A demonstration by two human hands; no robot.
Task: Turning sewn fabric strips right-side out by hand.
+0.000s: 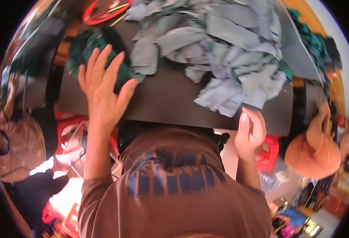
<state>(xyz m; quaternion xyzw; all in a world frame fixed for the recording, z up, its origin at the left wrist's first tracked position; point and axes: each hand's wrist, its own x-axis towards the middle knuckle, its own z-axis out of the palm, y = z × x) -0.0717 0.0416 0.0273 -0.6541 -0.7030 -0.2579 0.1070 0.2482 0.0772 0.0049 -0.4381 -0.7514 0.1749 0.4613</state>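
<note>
My left hand (101, 81) is open, fingers spread, over the near edge of a dark green cloth bundle (77, 45) at the table's left. Whether it touches the bundle I cannot tell. At the table's front edge, right of centre, my right hand (251, 129) is closed in a pinch. Its thumb and forefinger grip a grey-blue fabric piece (263, 85) by a dark strip along its lower edge. Beside that lies another pale fabric piece (220, 95). Beyond them spreads a large loose heap of grey fabric pieces (238, 29) with dark green undersides.
A red tray (93, 16) with thin sticks stands at the far left of the dark table (170, 97). More green cloth (307, 37) lies beyond a grey panel at the far right. A person in orange (315, 152) sits at right, another person (21, 142) at left. Red stools (269, 152) stand below.
</note>
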